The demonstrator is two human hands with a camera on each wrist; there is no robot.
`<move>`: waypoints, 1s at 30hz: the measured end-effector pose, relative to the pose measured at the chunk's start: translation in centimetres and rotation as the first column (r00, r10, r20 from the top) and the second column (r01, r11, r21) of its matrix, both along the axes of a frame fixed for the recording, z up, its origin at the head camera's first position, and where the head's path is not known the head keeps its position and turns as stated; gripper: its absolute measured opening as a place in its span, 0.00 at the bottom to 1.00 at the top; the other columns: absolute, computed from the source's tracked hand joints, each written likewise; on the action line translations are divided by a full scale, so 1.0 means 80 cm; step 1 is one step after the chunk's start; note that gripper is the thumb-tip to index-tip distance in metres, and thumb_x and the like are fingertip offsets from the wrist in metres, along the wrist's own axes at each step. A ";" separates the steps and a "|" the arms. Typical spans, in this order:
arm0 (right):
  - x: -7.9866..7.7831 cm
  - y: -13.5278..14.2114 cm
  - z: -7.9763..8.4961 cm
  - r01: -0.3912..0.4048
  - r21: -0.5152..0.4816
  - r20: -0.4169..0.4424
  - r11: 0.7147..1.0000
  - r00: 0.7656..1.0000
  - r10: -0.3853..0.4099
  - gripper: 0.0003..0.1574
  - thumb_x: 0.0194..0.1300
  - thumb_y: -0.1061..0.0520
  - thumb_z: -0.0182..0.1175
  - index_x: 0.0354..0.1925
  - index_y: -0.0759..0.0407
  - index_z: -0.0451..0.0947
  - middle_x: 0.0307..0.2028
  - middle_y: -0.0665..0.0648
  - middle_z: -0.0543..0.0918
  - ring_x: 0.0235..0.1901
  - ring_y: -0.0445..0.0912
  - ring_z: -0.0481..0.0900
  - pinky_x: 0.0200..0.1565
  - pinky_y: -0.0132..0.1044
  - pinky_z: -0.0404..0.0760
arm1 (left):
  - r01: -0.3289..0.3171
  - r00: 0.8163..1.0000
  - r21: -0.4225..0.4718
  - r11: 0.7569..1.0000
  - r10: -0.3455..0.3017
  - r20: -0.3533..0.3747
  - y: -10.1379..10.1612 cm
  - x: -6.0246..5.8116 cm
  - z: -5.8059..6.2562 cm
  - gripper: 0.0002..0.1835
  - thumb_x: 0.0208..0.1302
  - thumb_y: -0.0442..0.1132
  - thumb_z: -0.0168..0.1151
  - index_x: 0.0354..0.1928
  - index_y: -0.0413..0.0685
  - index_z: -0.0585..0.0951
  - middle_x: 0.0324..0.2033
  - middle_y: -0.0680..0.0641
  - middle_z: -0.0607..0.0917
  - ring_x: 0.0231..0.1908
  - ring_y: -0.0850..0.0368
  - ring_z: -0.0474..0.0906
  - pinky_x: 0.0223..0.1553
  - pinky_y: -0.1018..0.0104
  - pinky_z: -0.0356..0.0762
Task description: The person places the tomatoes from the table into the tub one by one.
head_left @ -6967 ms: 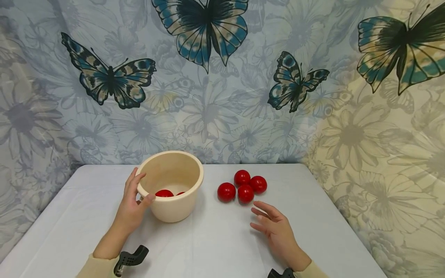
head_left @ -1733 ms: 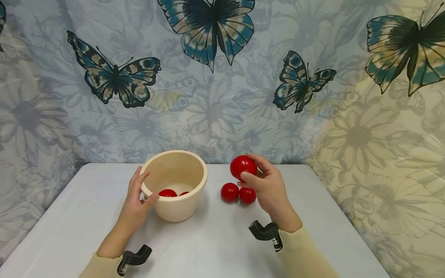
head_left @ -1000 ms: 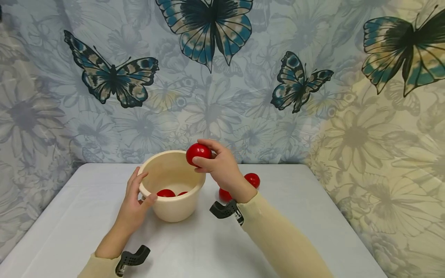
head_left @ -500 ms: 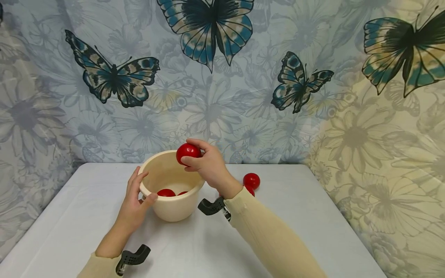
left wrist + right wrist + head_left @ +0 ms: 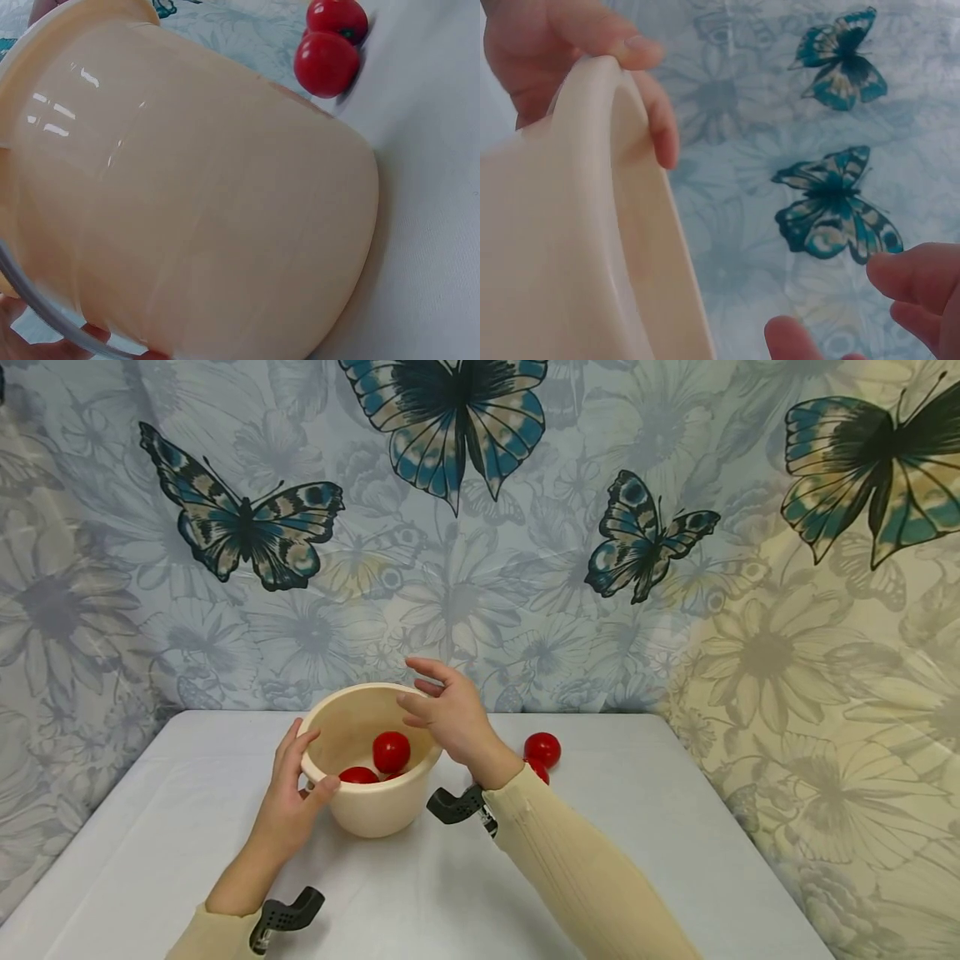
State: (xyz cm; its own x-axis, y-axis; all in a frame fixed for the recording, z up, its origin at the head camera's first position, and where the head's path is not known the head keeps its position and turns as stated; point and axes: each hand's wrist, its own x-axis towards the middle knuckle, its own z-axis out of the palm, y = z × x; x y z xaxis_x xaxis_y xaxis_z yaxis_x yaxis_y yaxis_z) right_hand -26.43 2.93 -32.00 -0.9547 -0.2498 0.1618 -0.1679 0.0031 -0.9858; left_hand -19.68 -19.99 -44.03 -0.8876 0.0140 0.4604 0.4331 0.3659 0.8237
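Observation:
A cream plastic bucket [image 5: 378, 806] stands tilted towards me on the white table. My left hand [image 5: 288, 806] grips its left rim, with the thumb outside and fingertips over the edge; the right wrist view shows that hand [image 5: 592, 45] at the rim too. Inside the bucket a tomato [image 5: 391, 752] shows above two others, of which one tomato [image 5: 358, 775] lies at the near wall. Over the right rim, my right hand [image 5: 457, 714] has its fingers spread and nothing in them. Beside the bucket, one tomato [image 5: 327, 64] shows in the left wrist view.
To the right of my right wrist, a tomato [image 5: 542, 750] rests on the white table [image 5: 637, 843], and another tomato [image 5: 537, 770] is partly covered by the sleeve. A butterfly-print cloth [image 5: 480, 593] hangs behind the table. Black camera mounts [image 5: 288, 912] sit on both wrists.
My right hand took a tomato from the group on the right, carried it left over the bucket and let it go inside. My left hand keeps its grip on the rim.

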 end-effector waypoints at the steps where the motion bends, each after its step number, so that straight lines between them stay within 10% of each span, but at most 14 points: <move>1: 0.000 0.001 0.000 0.003 0.002 -0.006 1.000 1.000 -0.003 0.32 0.62 0.68 0.67 0.63 0.52 0.77 0.66 0.54 0.71 0.64 0.51 0.71 0.39 0.45 0.84 | 0.000 1.000 0.001 1.000 0.000 0.000 0.000 0.000 0.000 0.37 0.67 0.40 0.61 0.75 0.45 0.59 0.77 0.44 0.42 0.68 0.28 0.55 0.45 0.74 0.73; 30: 0.007 0.016 -0.005 0.020 -0.060 0.009 0.998 1.000 -0.020 0.30 0.62 0.65 0.67 0.63 0.52 0.77 0.65 0.54 0.71 0.62 0.51 0.72 0.40 0.46 0.84 | -0.002 1.000 0.004 1.000 0.002 -0.008 0.002 0.000 0.000 0.37 0.67 0.39 0.61 0.75 0.44 0.59 0.77 0.46 0.42 0.67 0.28 0.57 0.44 0.74 0.73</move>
